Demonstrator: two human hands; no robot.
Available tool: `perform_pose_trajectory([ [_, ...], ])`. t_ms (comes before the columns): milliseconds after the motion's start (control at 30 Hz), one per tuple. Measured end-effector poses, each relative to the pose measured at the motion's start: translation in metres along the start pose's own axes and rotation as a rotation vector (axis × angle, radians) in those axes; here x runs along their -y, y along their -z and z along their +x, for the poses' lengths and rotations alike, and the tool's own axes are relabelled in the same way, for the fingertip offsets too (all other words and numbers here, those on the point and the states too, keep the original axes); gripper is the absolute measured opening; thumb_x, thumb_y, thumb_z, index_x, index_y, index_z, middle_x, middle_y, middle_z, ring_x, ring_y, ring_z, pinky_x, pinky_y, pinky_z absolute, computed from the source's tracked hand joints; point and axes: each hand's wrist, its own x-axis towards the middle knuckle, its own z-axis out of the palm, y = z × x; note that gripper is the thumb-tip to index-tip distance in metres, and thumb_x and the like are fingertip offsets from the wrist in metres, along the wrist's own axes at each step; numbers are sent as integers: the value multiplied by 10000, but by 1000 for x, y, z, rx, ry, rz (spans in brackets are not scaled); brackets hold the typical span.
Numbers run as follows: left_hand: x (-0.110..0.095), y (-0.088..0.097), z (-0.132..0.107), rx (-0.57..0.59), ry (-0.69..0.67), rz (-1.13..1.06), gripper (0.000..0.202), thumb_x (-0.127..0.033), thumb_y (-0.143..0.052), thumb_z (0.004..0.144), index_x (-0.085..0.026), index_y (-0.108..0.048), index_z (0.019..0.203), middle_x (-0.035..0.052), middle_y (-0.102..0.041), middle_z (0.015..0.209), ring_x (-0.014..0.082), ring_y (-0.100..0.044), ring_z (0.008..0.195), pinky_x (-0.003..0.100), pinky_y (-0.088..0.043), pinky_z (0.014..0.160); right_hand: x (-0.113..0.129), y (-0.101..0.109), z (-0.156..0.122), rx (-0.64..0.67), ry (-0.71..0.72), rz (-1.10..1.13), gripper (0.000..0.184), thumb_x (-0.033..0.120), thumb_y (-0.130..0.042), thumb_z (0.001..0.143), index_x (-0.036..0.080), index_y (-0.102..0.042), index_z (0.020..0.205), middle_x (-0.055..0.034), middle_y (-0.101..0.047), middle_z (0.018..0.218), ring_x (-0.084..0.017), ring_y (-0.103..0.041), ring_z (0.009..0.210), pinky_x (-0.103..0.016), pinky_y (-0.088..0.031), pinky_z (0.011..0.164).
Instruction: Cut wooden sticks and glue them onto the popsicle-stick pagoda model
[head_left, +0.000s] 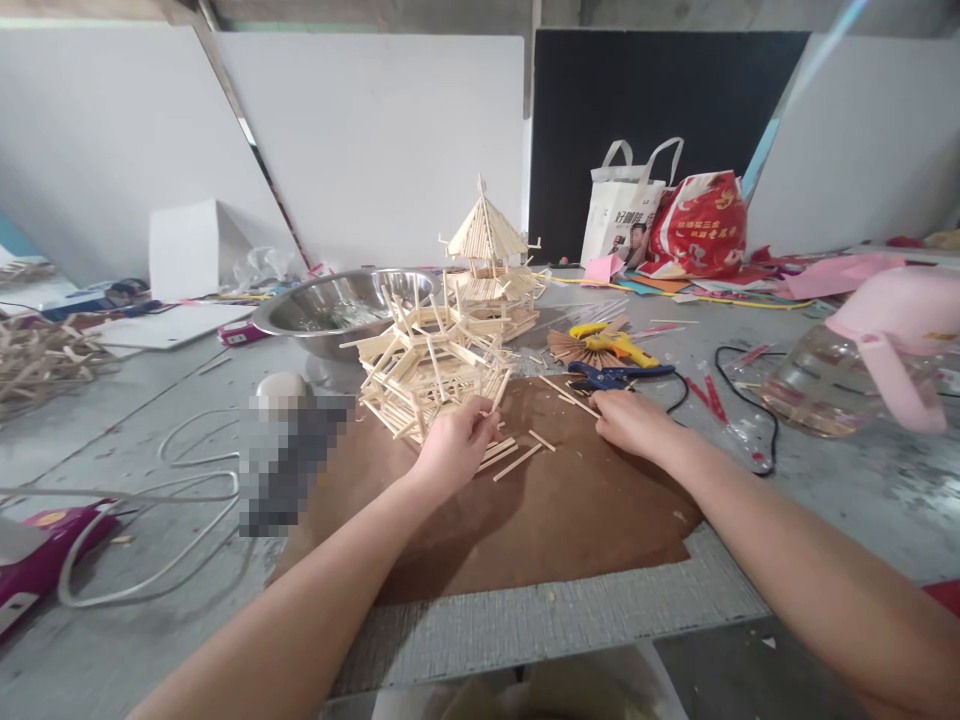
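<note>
A many-sided openwork model of pale wooden sticks (pixel 431 365) stands tilted on a brown sheet (pixel 525 540). At its near right edge, my left hand (pixel 454 445) is closed, with the fingertips pinching the frame. To the right, my right hand (pixel 634 422) is closed on the near end of a thin wooden stick (pixel 568 396); its fingertips are partly hidden. Several loose sticks (pixel 517 462) lie between my hands. Just beyond my right hand are a blue tool (pixel 611 376) and a yellow-handled tool (pixel 615 345).
Behind the model stand a stick pavilion with a pointed roof (pixel 486 232) and a steel bowl (pixel 281 315). A pink-lidded clear jug (pixel 817 385) is at the right, near a black cord. A white cable (pixel 161 590) loops at the left. Bags (pixel 701 225) sit at the back.
</note>
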Motion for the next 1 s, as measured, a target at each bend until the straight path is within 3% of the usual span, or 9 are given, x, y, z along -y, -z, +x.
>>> perform_pose_trajectory([
  [100, -2, 0, 0, -8, 5, -58, 239, -374, -403, 757, -186, -540, 701, -28, -548, 553, 99, -472, 496, 208, -343, 503, 4, 4, -3, -34, 35, 28, 212, 136, -414, 673, 159, -552, 833, -99, -606, 856, -208, -559, 808, -260, -365, 635],
  [200, -3, -1, 0, -4, 18, -161, 285, -393, -445, 733, -168, -537, 584, -35, -453, 484, 83, -428, 464, 200, -324, 464, 9, 9, -7, -212, 77, 187, 176, 144, -434, 653, 172, -529, 798, -52, -591, 769, -165, -544, 726, -234, -360, 616],
  [300, -3, -3, 0, 69, 131, -409, 264, -408, -498, 704, -158, -560, 645, -50, -403, 447, 67, -386, 410, 191, -303, 412, 12, 13, -12, -393, 150, 426, 64, 199, -446, 687, 178, -497, 720, -6, -550, 645, -118, -502, 589, -208, -351, 561],
  [400, -4, -4, -1, 177, 249, -729, 234, -369, -566, 672, -151, -560, 758, -51, -433, 478, 61, -405, 405, 185, -332, 403, 12, 14, -14, -444, 203, 570, 182, 296, -383, 773, 185, -466, 657, 16, -501, 554, -99, -451, 497, -206, -328, 508],
  [533, -6, -3, -2, 260, 362, -1073, 173, -272, -591, 670, -141, -554, 776, -2, -546, 631, 75, -502, 494, 192, -393, 457, 13, 13, -16, -410, 192, 663, 213, 323, -341, 807, 187, -474, 712, 13, -535, 579, -101, -480, 513, -207, -331, 528],
  [633, -9, -1, -3, 329, 443, -1211, 143, -258, -513, 725, -124, -561, 722, 41, -601, 684, 108, -560, 580, 215, -429, 524, 19, 11, -16, -362, 175, 617, 204, 365, -384, 784, 194, -483, 732, 25, -519, 562, -102, -460, 500, -207, -308, 506],
  [800, -14, -1, -5, 376, 468, -1309, 239, -225, -391, 776, -116, -549, 635, 94, -651, 826, 157, -603, 719, 271, -442, 667, 36, 2, -15, -110, 127, 474, 282, 472, -446, 728, 200, -519, 748, 22, -526, 545, -109, -466, 501, -205, -265, 475],
  [1000, -13, -6, -6, 497, 414, -1462, 209, -282, -371, 800, -153, -473, 671, 95, -637, 962, 209, -573, 927, 340, -374, 820, 46, -3, -15, -24, 158, 286, 163, 326, -439, 743, 208, -549, 766, -11, -612, 718, -135, -546, 648, -216, -284, 524],
])
